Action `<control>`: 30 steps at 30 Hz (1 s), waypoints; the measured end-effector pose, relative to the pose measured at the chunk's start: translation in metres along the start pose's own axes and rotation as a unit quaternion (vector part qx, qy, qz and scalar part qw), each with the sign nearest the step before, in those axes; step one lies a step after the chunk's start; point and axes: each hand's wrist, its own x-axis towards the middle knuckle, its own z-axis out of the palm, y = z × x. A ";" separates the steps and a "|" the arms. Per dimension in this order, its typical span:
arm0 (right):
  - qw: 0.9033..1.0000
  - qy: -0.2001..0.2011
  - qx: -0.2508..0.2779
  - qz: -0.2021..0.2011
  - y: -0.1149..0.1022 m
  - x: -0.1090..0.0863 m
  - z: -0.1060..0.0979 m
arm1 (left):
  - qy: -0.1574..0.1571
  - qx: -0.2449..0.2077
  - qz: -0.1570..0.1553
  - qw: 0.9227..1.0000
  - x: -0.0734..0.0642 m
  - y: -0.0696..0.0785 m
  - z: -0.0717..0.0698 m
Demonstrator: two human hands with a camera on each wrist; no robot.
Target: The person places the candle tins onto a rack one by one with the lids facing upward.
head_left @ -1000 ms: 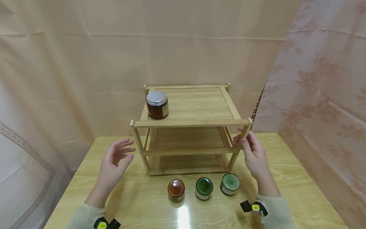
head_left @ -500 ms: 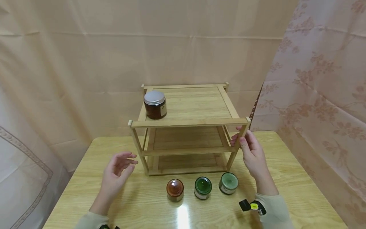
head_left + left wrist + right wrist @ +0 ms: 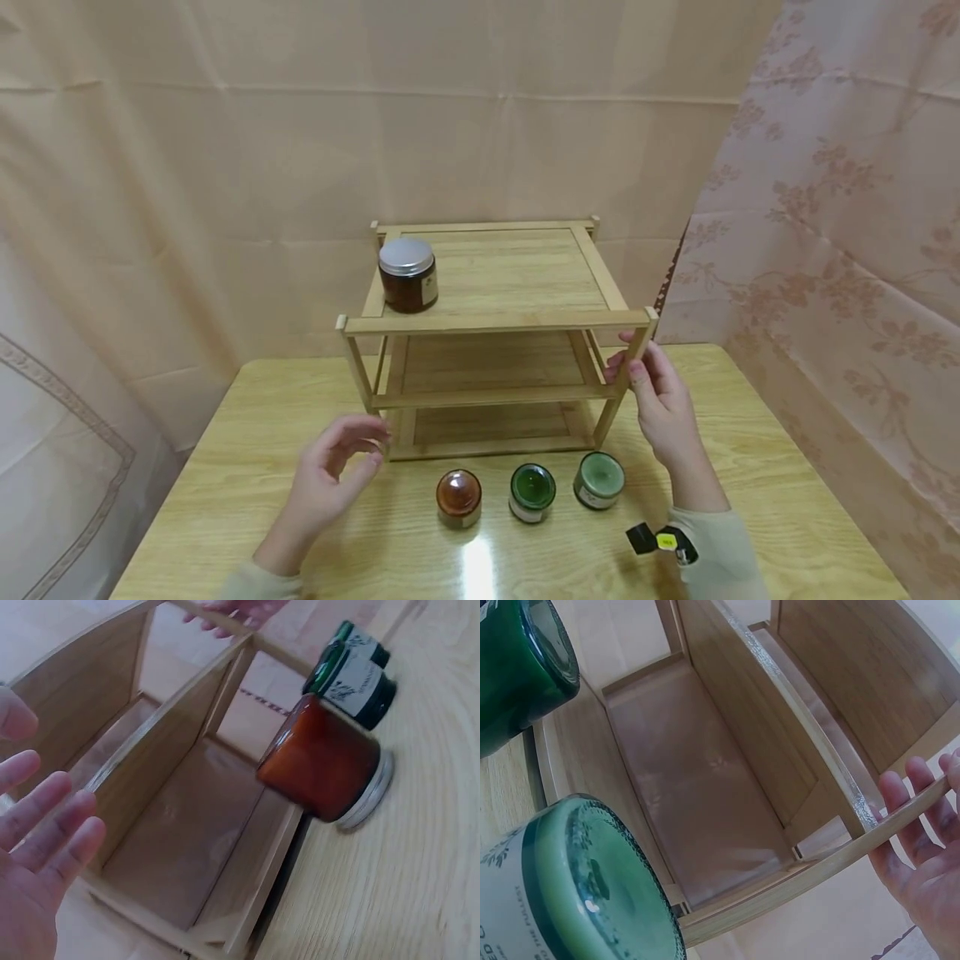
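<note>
Head view shows the wooden rack point(image 3: 495, 321) at mid-frame, probably light and stiff, best held by its posts. The right grip point(image 3: 667, 408) clasps the right front post point(image 3: 609, 421); the left grip point(image 3: 322, 483), loosely curved and holding nothing, hovers near the left front post point(image 3: 358, 367). A lidded jar point(image 3: 408, 292) on top could slide if tilted. At lower centre, an amber jar point(image 3: 459, 496), dark green jar point(image 3: 532, 487) and pale green jar point(image 3: 601, 477) obstruct the counter point(image 3: 787, 533) in front.

Wrinkly beige curtain point(image 3: 480, 150) hanging behind the counter point(image 3: 757, 483)'s far edge, pinkish floral curtain point(image 3: 847, 242) off its right edge, plus whitish cloth point(image 3: 56, 450) with trim past the left edge.
</note>
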 end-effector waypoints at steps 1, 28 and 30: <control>1.000 -0.001 0.003 -0.002 0.000 0.000 0.000 | -0.010 0.017 -0.005 1.000 0.001 0.001 0.004; 1.000 -0.005 0.007 -0.010 0.002 0.001 -0.001 | -0.221 0.184 -0.149 0.946 -0.015 -0.019 0.065; 1.000 -0.004 0.007 -0.009 0.002 0.000 -0.001 | -0.221 0.179 -0.154 0.946 -0.017 -0.020 0.064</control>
